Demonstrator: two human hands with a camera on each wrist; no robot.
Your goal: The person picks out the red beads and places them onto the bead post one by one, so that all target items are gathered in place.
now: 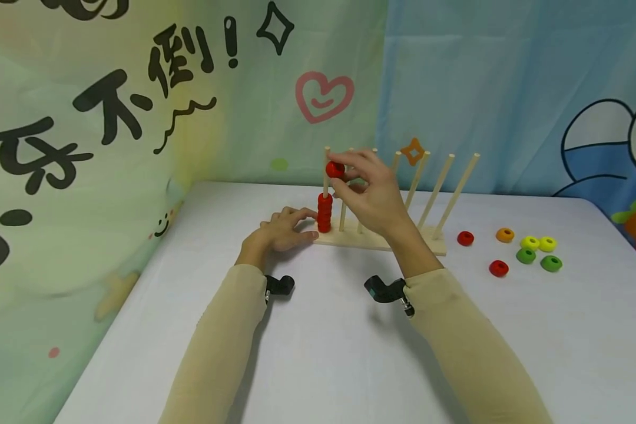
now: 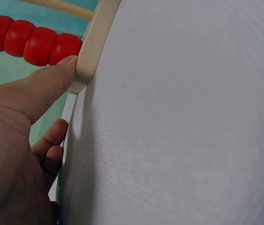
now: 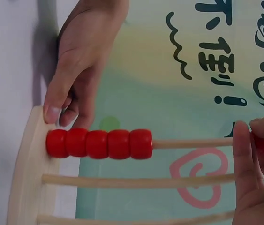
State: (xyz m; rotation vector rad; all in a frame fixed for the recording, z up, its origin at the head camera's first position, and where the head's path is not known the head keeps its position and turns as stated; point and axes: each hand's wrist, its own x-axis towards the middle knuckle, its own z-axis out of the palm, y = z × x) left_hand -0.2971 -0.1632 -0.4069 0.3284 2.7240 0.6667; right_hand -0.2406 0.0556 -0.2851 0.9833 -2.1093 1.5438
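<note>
My right hand point(image 1: 368, 182) pinches a red bead point(image 1: 335, 169) between thumb and fingertips at the upper part of the leftmost peg point(image 3: 192, 143). In the right wrist view that bead is mostly hidden by the fingers. Several red beads point(image 1: 324, 213) are stacked low on this same peg, down to the wooden base point(image 1: 360, 238). My left hand point(image 1: 283, 229) holds the base's left end, its thumb point(image 2: 52, 79) at the corner beside the lowest bead and a finger behind. Its other fingers point(image 2: 52, 145) are bent near the table.
More upright pegs point(image 1: 440, 191) stand bare to the right, partly behind my right hand. Loose on the white table point(image 1: 318, 353) at the right lie two red beads point(image 1: 499, 268), an orange bead point(image 1: 505, 235), two yellow beads point(image 1: 547, 244) and two green beads point(image 1: 551, 263). A printed curtain hangs behind.
</note>
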